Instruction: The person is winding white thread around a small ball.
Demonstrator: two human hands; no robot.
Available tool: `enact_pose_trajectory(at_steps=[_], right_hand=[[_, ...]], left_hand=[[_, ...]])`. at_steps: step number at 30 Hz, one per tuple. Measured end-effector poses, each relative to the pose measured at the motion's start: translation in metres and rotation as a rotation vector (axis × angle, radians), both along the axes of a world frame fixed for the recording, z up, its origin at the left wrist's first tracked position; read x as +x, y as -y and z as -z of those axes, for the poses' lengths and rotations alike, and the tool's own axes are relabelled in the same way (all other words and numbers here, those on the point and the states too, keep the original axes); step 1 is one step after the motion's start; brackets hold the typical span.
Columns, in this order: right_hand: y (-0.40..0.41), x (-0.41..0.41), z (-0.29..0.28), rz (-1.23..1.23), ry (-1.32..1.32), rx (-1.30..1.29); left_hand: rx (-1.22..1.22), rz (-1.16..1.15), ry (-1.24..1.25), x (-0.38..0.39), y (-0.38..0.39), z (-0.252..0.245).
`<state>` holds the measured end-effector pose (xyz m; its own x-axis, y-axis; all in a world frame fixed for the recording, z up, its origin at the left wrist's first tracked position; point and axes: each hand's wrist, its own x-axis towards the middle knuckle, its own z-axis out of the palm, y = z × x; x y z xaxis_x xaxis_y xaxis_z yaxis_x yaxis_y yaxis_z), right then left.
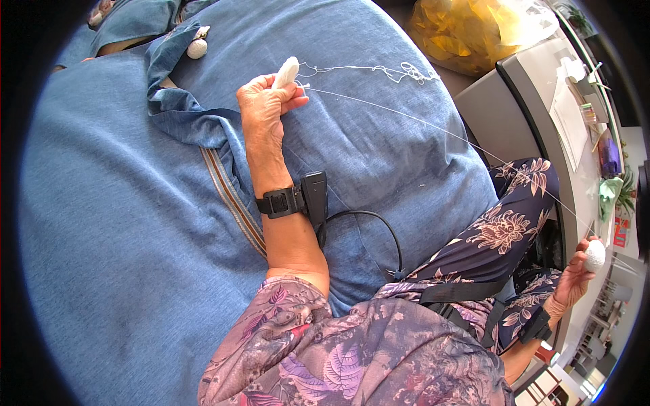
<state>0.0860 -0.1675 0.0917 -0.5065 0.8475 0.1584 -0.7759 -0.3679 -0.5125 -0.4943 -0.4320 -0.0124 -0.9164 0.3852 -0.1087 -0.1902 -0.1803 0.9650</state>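
My left hand (269, 96) is raised over blue fabric and pinches a small, elongated white piece (287, 72); whether it is wound thread or cloth I cannot tell. A white thread (401, 112) runs taut from there down to my right hand (571, 284) at the far right. That hand holds a white, egg-shaped ball (594, 255), with the thread passing by its fingertips. Beside the left fingers, a second, slack strand trails off into a loose tangle (414, 73) on the fabric.
Blue fabric (127, 167) spreads under my left arm, with a striped band (231, 198) and a twisted blue strip (188, 119). Another white ball (197, 49) lies at upper left. A yellow-filled plastic bag (462, 30) stands beside a desk (548, 101) bearing papers (569, 127). A black cable (376, 215) leaves my left wrist device.
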Motion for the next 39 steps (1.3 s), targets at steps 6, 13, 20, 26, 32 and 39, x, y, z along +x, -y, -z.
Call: enact_pose_trajectory(at_steps=[6, 13, 20, 26, 32, 39], right_hand=[[-0.007, 0.013, -0.01, 0.071, -0.019, -0.001], [-0.02, 0.043, -0.015, 0.097, -0.088, 0.007], [-0.038, 0.082, -0.012, 0.216, -0.06, 0.041], [-0.043, 0.096, -0.012, 0.257, -0.056, 0.05], [-0.048, 0.112, -0.006, 0.239, -0.061, -0.011], [-0.037, 0.095, -0.006, 0.251, -0.012, 0.004]], left_hand=[[0.01, 0.004, 0.001, -0.001, -0.001, 0.001], [0.001, 0.001, 0.001, 0.0, 0.0, 0.0], [0.001, -0.003, -0.006, -0.002, 0.001, 0.003], [-0.011, -0.002, -0.013, -0.002, 0.0, 0.003], [-0.103, 0.014, -0.059, -0.004, 0.001, 0.007], [-0.333, -0.024, -0.242, -0.004, -0.003, 0.009]])
